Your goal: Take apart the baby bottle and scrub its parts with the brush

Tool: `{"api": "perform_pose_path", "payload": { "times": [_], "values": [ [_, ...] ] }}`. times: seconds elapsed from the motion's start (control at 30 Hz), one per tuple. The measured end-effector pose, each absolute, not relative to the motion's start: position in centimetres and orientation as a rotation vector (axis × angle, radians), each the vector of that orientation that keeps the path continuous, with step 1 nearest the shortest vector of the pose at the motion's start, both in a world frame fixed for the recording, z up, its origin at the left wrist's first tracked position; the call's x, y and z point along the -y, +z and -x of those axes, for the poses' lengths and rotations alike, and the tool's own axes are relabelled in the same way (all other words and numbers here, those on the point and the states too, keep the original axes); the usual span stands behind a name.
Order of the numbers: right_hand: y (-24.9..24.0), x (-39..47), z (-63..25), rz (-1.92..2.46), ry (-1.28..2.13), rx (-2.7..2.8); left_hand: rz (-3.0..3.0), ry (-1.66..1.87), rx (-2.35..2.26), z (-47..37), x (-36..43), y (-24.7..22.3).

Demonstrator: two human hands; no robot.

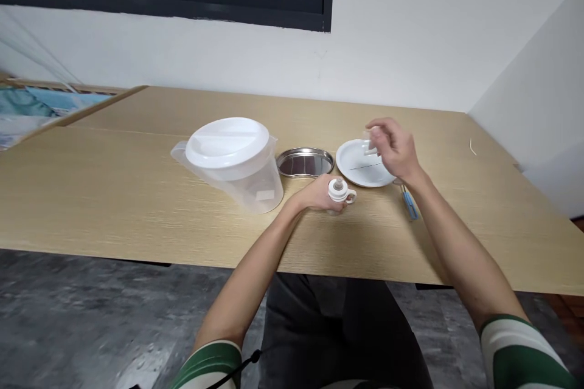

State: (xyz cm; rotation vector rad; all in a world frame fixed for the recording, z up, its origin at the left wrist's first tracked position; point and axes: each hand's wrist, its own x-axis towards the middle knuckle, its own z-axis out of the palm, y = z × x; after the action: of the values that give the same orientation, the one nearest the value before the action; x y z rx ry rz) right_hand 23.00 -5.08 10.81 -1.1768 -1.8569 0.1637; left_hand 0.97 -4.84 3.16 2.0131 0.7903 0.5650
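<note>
My left hand (pixel 317 193) is wrapped round a small white bottle (pixel 338 189) with a ring-shaped handle, upright near the table's middle. Above a white plate (pixel 358 173), my right hand (pixel 395 146) holds a small clear piece (pixel 369 144) between thumb and fingers. A thin dark line crosses the plate. Behind my left hand lies a shiny metal tray (pixel 305 162). Right of the plate, by my right forearm, is a tool with a blue handle (pixel 409 204).
A large translucent pitcher (pixel 232 164) with a white lid stands left of the metal tray. A small pale curved strip (pixel 472 146) lies at the right of the wooden table (pixel 114 194). A wall and window rise behind.
</note>
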Motion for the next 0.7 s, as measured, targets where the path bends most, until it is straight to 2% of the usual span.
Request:
{"api": "perform_pose_path", "payload": {
  "times": [0.13, 0.3, 0.5, 0.7],
  "values": [
    [7.9, 5.0, -26.6, 1.373, 0.258, 1.64, -2.032, 0.572, -0.769, -1.0, 4.7, 3.3],
    [4.3, 6.0, -27.9, 1.549, 0.392, 1.678, -2.017, 0.552, -0.776, -0.9, 4.7, 3.3],
    [2.5, 6.7, -26.1, 1.844, 0.222, 1.762, -1.978, 0.563, -0.799, -1.0, 5.0, 3.3],
    [2.0, 6.5, -25.0, 1.946, 0.241, 1.749, -1.964, 0.55, -0.821, -1.1, 5.3, 3.7]
  ]
}}
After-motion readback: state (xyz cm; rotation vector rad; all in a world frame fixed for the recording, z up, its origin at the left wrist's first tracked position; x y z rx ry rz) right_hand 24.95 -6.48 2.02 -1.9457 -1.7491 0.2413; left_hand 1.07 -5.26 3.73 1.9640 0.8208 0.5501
